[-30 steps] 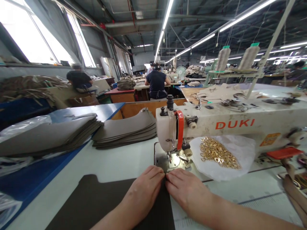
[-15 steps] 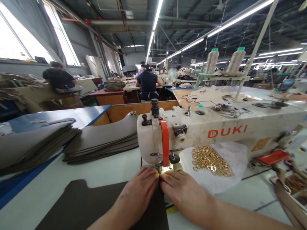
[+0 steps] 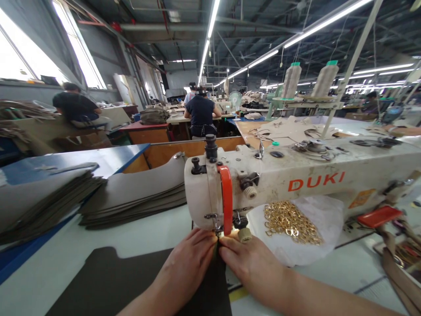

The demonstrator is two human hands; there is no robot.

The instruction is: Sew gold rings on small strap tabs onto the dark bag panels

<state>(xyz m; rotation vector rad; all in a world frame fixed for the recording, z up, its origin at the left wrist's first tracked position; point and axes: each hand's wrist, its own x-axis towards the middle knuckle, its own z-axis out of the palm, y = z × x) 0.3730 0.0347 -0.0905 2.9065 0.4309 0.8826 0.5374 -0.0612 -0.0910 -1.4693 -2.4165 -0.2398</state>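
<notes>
Currently dark panel (image 3: pixel 112 281) spreads leftward and nearward from sewing machine (image 3: pixel 276 169); left hand (image 3: pixel 190 259) over it, right hand (image 3: pixel 251 261) by its right edge; both bunched narrow, cannot tell whether pinching.

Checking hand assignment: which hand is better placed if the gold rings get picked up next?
Right, I'd judge. The right hand is nearer the gold rings, which lie on its side; the left hand, over the dark panel, would likely have to reach across it.
</notes>
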